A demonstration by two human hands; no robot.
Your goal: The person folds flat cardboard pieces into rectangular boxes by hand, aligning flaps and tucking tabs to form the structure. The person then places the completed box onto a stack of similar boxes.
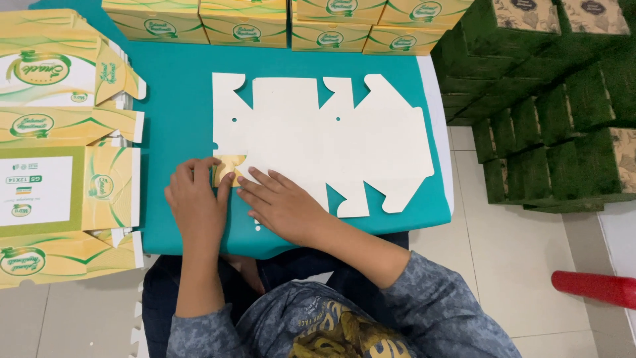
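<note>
Stacks of flat printed box blanks [66, 166] piled along left edge of teal table cover [179, 119], yellow-green with white panels, glossy card, edges fanned and overhanging the table side. Row of assembled yellow-green boxes [285, 23] lined up across far edge, touching each other. Dark green boxes [550, 113] stacked in stepped tiers at right, off the table, some with beige patterned faces. Red cylindrical object [596, 288] on pale tiled floor [517, 252] at lower right, cut off by frame. Nothing lying on the working blank apart from the hands. Unfolded carton blank [331, 139] flat mid-table, plain off-white inner side up, matte card, die-cut outline with angled flaps, notches along far and near edges, small punched holes. Near-left corner flap [228, 169] folded over, showing yellow printed outer face. Left hand [195, 199] palm down on that corner, fingers curled, fingertips pressing the folded flap, not gripping anything. Right hand [281, 205] flat and spread on near edge of blank just beside the flap, fingers extended toward the left hand, thumb side nearly touching it; pressing, nothing held. Both forearms coming in from bottom of view, blue-grey patterned sleeves [424, 298] pushed up. A few white dots on teal cover near right wrist, too small to identify.
</note>
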